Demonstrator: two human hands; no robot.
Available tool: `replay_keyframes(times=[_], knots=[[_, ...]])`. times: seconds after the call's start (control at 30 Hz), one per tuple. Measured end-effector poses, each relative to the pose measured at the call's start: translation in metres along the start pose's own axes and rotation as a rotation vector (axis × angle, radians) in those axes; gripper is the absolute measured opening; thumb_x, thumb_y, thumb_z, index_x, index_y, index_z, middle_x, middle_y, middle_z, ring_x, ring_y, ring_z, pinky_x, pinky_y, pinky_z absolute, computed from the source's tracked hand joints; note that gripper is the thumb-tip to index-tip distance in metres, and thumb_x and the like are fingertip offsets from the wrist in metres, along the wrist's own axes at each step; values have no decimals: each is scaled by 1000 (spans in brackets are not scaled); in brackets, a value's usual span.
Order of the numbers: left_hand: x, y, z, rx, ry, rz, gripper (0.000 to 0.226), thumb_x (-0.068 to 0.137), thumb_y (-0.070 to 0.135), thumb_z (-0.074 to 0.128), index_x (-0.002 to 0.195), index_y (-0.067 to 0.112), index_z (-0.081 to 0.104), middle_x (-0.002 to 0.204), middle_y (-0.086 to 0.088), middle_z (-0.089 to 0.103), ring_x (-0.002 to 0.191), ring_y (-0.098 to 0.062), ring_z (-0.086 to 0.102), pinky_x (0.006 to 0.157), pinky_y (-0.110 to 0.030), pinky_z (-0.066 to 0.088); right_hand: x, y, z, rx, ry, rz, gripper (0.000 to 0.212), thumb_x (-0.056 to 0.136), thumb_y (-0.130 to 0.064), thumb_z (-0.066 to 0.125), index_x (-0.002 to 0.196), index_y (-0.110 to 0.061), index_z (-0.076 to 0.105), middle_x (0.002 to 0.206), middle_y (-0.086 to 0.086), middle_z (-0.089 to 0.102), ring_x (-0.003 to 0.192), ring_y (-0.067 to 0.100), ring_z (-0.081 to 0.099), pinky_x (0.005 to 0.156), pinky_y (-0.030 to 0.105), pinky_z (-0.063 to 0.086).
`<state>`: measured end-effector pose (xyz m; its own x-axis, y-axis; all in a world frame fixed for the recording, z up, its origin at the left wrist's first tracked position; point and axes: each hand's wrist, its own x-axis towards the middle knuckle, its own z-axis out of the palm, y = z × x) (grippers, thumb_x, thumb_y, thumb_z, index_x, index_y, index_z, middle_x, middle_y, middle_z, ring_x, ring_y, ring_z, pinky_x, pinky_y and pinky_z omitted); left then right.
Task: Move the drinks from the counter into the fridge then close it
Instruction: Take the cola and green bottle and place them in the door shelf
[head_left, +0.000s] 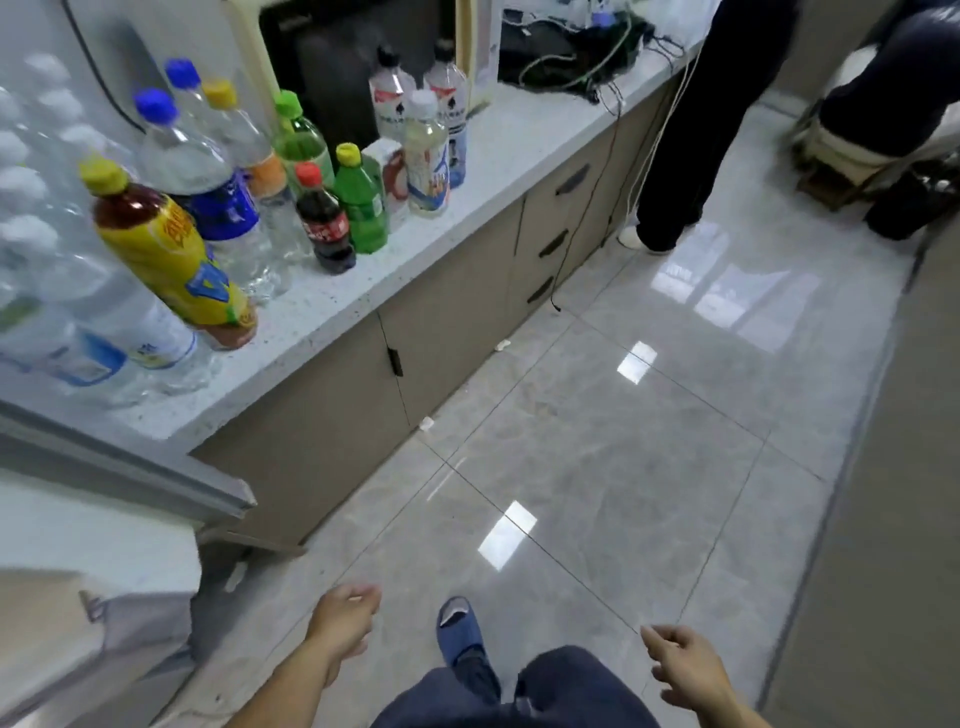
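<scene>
My left hand (345, 621): low over floor (597, 467), fingers loosely curled, holding nothing | my right hand (680, 657): same, well apart from left | drinks (291, 176): all upright on surface (498, 150), tea bottle (171, 254) nearest me, cola (324, 223) beside green bottle (361, 200) | fridge (98, 545): at my left, door edge showing.

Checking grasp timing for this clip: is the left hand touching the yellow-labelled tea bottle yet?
Apart. The head view shows the left hand low over the floor, holding nothing, with the tea bottle standing up on the counter.
</scene>
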<state>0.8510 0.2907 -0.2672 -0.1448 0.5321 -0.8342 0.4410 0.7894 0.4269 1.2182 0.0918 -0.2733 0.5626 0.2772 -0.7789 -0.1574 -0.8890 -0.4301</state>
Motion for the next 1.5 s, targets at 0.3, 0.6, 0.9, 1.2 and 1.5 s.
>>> replay_keyframes(times=[0.3,0.6,0.9,1.2,1.5], knots=[[15,109,32,-240,41,74,13,95,25,57,103,18,64,99,-7,68,86,-21,64,74,-31,55,76,-131,-6,-228,-37,-131,21,80,-11,80,76,7,70,62,18,67,63,25,58,61,31,45],[-3,106,61,-477,332,-125,17,89,21,68,99,7,69,81,-14,72,62,-27,61,55,-30,48,162,-298,12,-421,-224,-324,17,82,-19,78,76,-5,71,64,14,66,64,27,62,65,33,49],[-11,189,67,-492,599,-12,28,91,24,68,119,19,62,94,-2,68,77,-15,65,70,-32,56,124,-460,87,-489,-450,-797,19,93,-20,67,110,-12,65,93,1,67,84,16,61,79,24,46],[21,379,-12,-435,697,588,77,82,29,79,147,28,39,126,17,51,108,-3,56,87,-19,45,-3,-610,174,-356,-502,-1491,51,85,-32,76,130,-20,56,100,-8,61,76,4,60,66,17,48],[66,426,-51,-433,672,641,80,77,31,82,144,25,39,128,16,52,109,1,48,84,-16,37,-23,-656,227,-444,-369,-1449,39,85,-45,71,120,-29,62,72,-17,61,62,-4,55,63,25,43]])
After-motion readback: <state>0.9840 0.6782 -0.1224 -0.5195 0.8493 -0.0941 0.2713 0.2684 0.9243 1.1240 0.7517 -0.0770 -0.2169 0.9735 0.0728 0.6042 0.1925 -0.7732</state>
